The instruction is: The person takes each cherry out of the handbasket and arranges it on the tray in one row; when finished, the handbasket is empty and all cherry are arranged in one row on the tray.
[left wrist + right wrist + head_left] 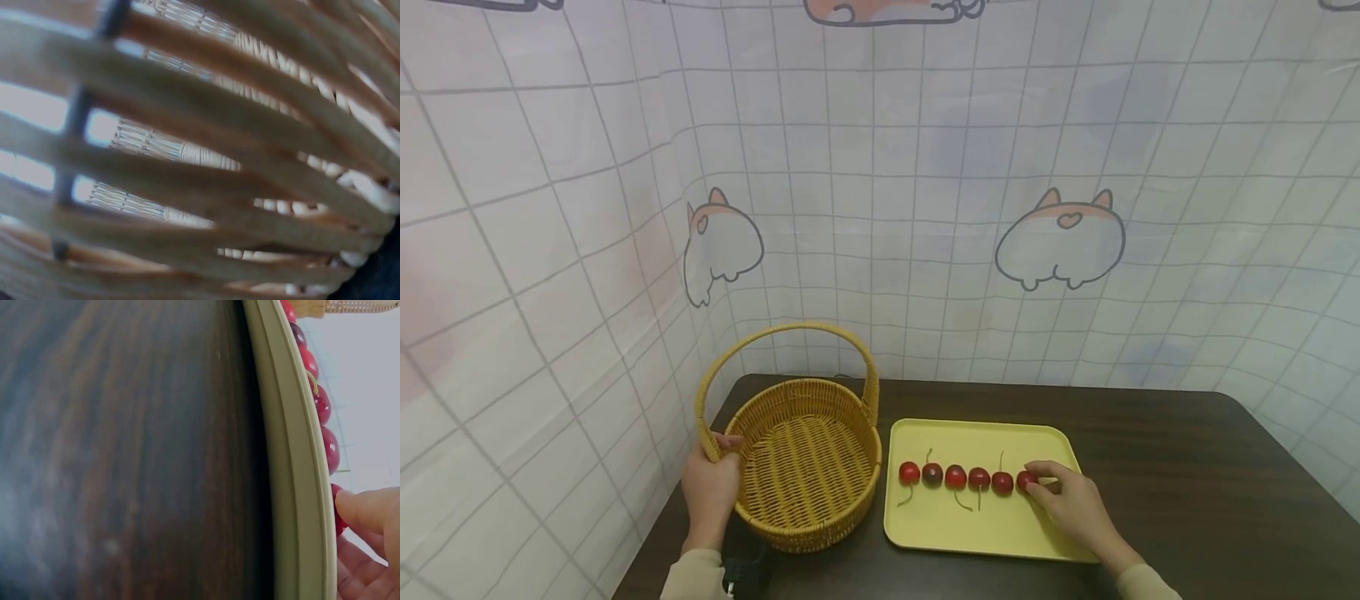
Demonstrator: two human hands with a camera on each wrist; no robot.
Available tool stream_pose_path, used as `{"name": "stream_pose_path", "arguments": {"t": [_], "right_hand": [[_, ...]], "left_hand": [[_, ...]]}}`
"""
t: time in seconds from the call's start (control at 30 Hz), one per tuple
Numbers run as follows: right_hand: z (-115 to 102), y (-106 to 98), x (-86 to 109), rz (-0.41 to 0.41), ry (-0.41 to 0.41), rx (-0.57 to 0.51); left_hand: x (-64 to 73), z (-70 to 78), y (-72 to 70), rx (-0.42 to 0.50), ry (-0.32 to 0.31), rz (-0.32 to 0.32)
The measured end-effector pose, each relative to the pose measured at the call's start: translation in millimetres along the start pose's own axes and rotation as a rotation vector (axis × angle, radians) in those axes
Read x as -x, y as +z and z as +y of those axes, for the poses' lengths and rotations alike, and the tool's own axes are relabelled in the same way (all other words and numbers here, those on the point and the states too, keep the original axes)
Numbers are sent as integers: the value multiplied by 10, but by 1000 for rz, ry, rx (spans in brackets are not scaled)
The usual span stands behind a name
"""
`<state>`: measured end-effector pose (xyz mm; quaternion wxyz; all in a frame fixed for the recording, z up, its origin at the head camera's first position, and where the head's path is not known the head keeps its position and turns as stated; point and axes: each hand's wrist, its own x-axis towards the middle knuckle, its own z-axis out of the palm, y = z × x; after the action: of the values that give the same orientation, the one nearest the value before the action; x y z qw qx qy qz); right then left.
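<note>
A yellow wicker basket (816, 535) with a tall arched handle stands on the left, nothing inside it. My left hand (710, 487) grips the base of that handle at the basket's left rim. Blurred wicker strands (187, 100) fill the left wrist view, and that hand is out of its sight. To the right, a pale yellow tray (940, 532) bears several red cherries (956, 477) in a row, most with stems showing. My right hand (1075, 504) pinches the rightmost cherry (1024, 482) between thumb and fingers, at the row's end; fingers partly cover this cherry (338, 512).
Everything stands on a dark wooden table (1187, 475). A white grid-patterned curtain (925, 250) with cartoon animals hangs behind and to the left, close to the basket. Near the front edge, a black object (747, 571) lies beside the left sleeve (695, 575).
</note>
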<state>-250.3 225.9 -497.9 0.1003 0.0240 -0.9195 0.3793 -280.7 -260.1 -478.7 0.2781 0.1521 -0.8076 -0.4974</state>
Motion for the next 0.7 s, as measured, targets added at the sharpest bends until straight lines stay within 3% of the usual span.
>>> {"name": "stream_pose_path", "arguments": {"t": [0.27,0.47,0.53,0.6,0.7], "right_hand": [[-40,-23,13,-53,33,-51],[-50,-145,-11,-99,19,-70],[-56,-212,-37,-101,14,-53],[-77,-282,-74,-91,-5,-26],[-154,-377,-147,-46,-66,27]], "left_hand": [[-46,-36,-47,31,33,18],[-22,-6,-142,134,13,-18],[0,89,-175,151,17,11],[31,250,-198,162,58,82],[77,596,-201,164,222,228]]}}
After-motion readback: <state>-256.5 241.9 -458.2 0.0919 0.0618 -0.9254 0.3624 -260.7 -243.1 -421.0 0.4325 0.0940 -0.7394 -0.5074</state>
